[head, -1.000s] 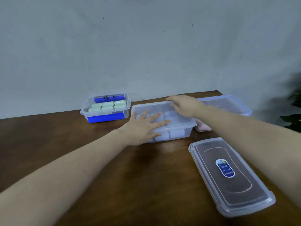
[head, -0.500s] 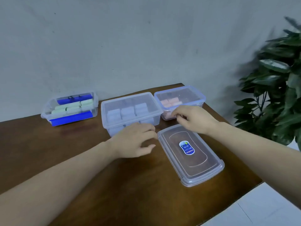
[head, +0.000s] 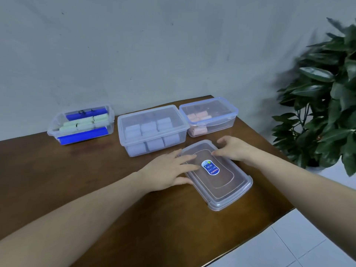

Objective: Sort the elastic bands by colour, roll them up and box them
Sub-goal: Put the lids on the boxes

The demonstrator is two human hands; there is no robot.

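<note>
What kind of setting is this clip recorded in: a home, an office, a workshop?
Probably a plain indoor room, home or office, set up for the task; it cannot be told which. A brown wooden table stands against a bare grey wall, a leafy potted plant stands beside it, and the floor is pale tile.

Three clear boxes in a row: green rolls [head: 84, 122] left, lidded blue rolls [head: 152, 134] middle, lidded pink rolls [head: 199, 116] right; loose lid [head: 227, 182] flat in front.

plant [head: 325, 97] blurred, cut off at right edge
</note>
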